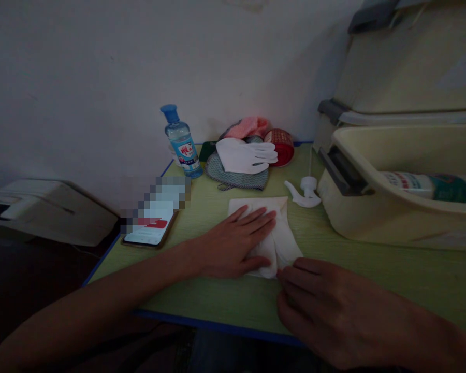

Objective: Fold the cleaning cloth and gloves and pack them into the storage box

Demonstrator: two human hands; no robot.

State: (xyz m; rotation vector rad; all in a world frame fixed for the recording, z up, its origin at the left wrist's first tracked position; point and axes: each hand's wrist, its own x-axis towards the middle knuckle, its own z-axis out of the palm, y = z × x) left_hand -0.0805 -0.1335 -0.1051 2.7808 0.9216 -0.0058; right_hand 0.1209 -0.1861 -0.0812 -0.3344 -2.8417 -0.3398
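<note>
A white cloth (280, 233) lies partly folded on the green tabletop (353, 269). My left hand (233, 243) rests flat on its left half, fingers stretched out and pressing it down. My right hand (326, 305) is at the cloth's near right corner, fingers drawn together in a pinch on its edge.
Behind the cloth lie a white spray pump head (305, 191), white gloves (248, 154) on a grey mesh cloth (236, 177), a pink cloth (248, 126), a red tin (281, 145) and a blue-capped bottle (182, 142). A phone (153, 223) lies at left. A cream plastic bin (404, 181) stands at right.
</note>
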